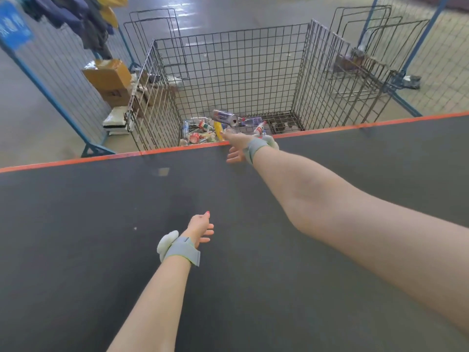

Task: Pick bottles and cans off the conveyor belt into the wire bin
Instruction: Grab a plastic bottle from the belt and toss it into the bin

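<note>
A silver and blue can (224, 116) is in the air over the wire bin (233, 72), just beyond my right hand (236, 148). That hand is stretched to the belt's far orange edge (76, 160), fingers spread, holding nothing. My left hand (201, 228) hovers low over the dark conveyor belt (101, 224), fingers apart and empty. Several bottles and cans (203, 134) lie on the bin's floor. Both wrists carry grey straps.
Cardboard boxes (109, 80) and a white bag (115, 121) sit on the floor left of the bin. Blue fence panels (50, 97) stand at the left and right. Folded wire frames (363, 54) lean at the back right. A small scrap (163, 171) lies on the belt.
</note>
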The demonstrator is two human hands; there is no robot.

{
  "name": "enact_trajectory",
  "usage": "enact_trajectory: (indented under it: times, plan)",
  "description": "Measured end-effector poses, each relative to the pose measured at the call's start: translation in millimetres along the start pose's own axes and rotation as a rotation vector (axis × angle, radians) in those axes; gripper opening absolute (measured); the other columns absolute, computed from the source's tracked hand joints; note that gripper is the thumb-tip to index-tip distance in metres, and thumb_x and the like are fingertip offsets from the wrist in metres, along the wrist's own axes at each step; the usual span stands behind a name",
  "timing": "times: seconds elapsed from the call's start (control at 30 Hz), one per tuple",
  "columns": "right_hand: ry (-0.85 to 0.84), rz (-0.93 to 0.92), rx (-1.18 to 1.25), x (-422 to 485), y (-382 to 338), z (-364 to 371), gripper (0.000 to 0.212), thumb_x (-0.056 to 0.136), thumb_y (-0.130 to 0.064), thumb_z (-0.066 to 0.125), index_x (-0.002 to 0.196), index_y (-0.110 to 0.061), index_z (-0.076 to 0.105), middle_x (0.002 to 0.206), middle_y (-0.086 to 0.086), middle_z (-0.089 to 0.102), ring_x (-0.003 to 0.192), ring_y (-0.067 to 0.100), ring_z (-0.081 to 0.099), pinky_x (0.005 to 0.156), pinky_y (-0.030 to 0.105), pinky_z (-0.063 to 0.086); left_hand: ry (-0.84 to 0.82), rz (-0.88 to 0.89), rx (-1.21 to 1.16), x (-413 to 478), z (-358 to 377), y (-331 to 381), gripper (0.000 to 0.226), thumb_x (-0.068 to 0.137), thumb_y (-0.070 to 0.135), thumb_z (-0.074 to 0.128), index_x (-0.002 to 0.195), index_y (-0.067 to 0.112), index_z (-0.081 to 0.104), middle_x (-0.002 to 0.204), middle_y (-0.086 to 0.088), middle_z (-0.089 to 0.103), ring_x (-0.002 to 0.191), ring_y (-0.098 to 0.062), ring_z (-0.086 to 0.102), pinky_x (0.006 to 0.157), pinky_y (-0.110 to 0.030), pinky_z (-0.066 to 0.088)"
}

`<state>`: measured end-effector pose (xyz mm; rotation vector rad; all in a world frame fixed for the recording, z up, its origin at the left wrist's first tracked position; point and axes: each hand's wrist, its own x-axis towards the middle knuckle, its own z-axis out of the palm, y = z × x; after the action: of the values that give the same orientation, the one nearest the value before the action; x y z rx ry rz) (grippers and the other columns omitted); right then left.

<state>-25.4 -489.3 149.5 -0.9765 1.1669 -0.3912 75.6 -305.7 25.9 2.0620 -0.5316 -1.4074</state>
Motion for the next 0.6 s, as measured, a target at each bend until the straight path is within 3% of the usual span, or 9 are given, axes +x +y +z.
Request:
enact_trajectory:
  times: [0.17, 0.43, 0.6]
  plan:
    - [-0.024, 0.126, -0.134, -4.2, 48.3, 5.6, 0.067, 0.099, -0.034, 0.051, 0.152, -0.007, 0.019, 0.153, 0.024, 0.027, 0.137, 0.040, 0.037, 0.105, 0.047, 0.043, -0.044, 0.016, 0.009, -13.7, 4.8, 0.9, 0.046, 0.103, 0.036, 0.034, 0.141, 0.011, 0.036, 0.123, -0.013, 0.061, 0.097, -0.024, 0.059, 0.088, -0.040, 0.050]
    - [0.029, 0.109, -0.325, -68.4, 99.5, -7.2, 0.057, 0.099, -0.030, 0.051, 0.145, -0.001, 0.032, 0.141, 0.021, 0.046, 0.125, 0.035, 0.052, 0.098, 0.044, 0.049, -0.044, 0.045, 0.031, -70.4, 8.8, -13.9, 0.046, 0.103, 0.035, 0.036, 0.142, 0.010, 0.036, 0.128, -0.014, 0.058, 0.101, -0.025, 0.059, 0.090, -0.041, 0.050]
    - [-0.008, 0.212, -0.363, -120.8, 153.6, -17.9, 0.057, 0.100, -0.029, 0.050, 0.146, -0.001, 0.030, 0.142, 0.020, 0.045, 0.127, 0.035, 0.050, 0.098, 0.045, 0.048, -0.069, 0.013, 0.072, -112.2, 12.2, -41.6, 0.048, 0.102, 0.033, 0.039, 0.143, 0.009, 0.035, 0.130, -0.015, 0.056, 0.121, -0.029, 0.055, 0.095, -0.043, 0.046]
